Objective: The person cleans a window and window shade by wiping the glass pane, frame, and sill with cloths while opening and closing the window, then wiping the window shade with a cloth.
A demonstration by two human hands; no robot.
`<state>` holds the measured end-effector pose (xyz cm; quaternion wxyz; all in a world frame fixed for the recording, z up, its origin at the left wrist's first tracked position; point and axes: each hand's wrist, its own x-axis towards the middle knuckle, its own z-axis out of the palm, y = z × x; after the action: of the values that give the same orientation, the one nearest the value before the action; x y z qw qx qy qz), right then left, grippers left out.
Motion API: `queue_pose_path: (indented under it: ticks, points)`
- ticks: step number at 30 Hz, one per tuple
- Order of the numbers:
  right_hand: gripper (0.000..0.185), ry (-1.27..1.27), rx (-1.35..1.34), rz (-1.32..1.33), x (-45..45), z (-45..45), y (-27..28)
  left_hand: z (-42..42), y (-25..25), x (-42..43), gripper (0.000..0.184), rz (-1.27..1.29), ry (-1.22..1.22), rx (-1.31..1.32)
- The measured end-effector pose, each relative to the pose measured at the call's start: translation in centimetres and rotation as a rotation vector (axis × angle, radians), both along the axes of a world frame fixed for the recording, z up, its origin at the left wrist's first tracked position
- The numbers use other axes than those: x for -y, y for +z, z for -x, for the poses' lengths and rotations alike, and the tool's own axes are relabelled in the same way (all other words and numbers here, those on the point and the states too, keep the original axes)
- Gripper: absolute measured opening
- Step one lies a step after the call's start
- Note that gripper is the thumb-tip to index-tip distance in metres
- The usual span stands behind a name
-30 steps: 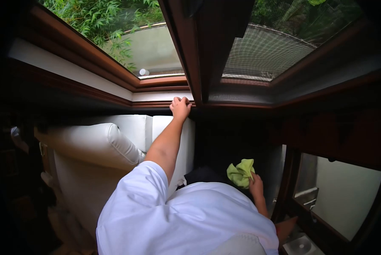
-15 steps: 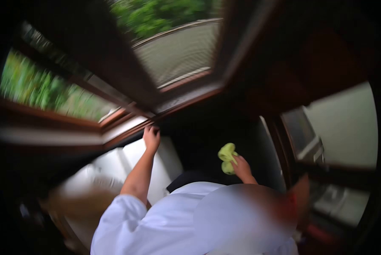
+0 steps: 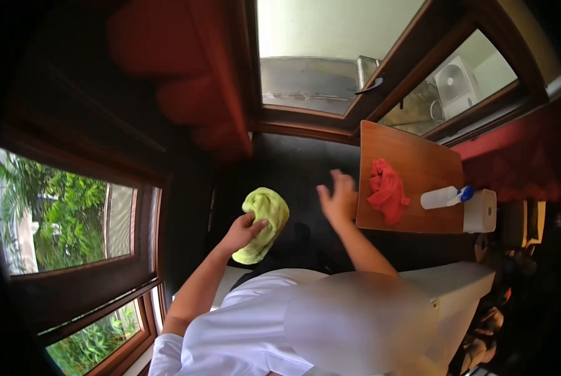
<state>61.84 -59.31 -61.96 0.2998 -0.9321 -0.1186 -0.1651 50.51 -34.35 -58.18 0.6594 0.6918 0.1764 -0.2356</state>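
Observation:
A yellow-green cloth point(image 3: 269, 216) hangs bunched in my left hand point(image 3: 245, 233), pinched between thumb and fingers in front of my body. My right hand point(image 3: 338, 199) is raised with its fingers apart and holds nothing. It is close to the left edge of a small wooden table point(image 3: 418, 147); I cannot tell whether it touches it. A crumpled red cloth point(image 3: 387, 191) lies on the tabletop. To its right, a white spray bottle point(image 3: 439, 197) with a blue head lies on its side.
A white box-like object point(image 3: 480, 212) is at the table's right edge. Ahead is a wood-framed glass door point(image 3: 318, 118) with a dark handle point(image 3: 369, 86). Red curtains point(image 3: 196, 88) hang beside it, and wood-framed windows point(image 3: 73, 289) line the left side.
My view has turned right, from the windows to the door and table. The green cloth has passed from my right hand to my left, which has left the window ledge.

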Motion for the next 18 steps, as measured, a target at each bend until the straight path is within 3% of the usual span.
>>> queue_pose_path:
  ticks: [3, 4, 6, 8, 9, 11, 12, 13, 14, 16, 18]
  points:
    - [0.093, -0.574, -0.234, 0.386, 10.0, -2.7, -1.0, -4.0, 0.5, 2.4, 0.035, -0.120, -0.203, 0.058]
    - [0.095, -0.668, -0.269, 0.464, 12.4, -2.8, -1.9, -5.3, 1.4, 3.8, 0.036, -0.147, -0.259, 0.098]
    - [0.078, -0.572, -0.423, 0.389, 16.5, -2.7, -4.3, -7.6, 1.1, 6.7, 0.033, -0.086, -0.280, 0.167]
    - [0.063, -0.509, -0.385, -0.050, 19.9, -4.5, -4.4, -9.4, -0.4, 10.0, 0.034, 0.077, -0.211, 0.283]
    - [0.056, -0.470, -0.362, -0.266, 20.9, -5.2, -4.4, -10.4, -0.6, 11.5, 0.033, 0.043, -0.263, 0.250]
    - [0.042, -0.569, -0.085, -0.480, 21.1, -5.9, -1.1, -12.4, -0.7, 15.1, 0.031, 0.091, -0.302, 0.167]
    - [0.038, -0.516, -0.052, -0.784, 21.6, -6.1, 0.7, -13.3, -0.3, 17.1, 0.024, 0.110, -0.385, 0.143]
    - [0.038, -0.482, -0.020, -0.744, 22.1, -5.7, 3.5, -13.6, 0.9, 18.9, 0.026, 0.328, -0.435, 0.112]
    - [0.041, -0.404, 0.027, -0.874, 22.0, -5.3, 5.8, -14.3, 1.1, 20.9, 0.040, 0.309, -0.642, 0.236]
    - [0.050, -0.313, 0.036, -1.006, 22.9, -4.5, 8.5, -14.5, -1.3, 25.4, 0.057, 0.206, -0.712, 0.600]
    - [0.060, -0.211, -0.001, -1.052, 22.2, -3.8, 11.3, -14.9, 2.3, 26.3, 0.069, 0.191, -0.683, 0.401]
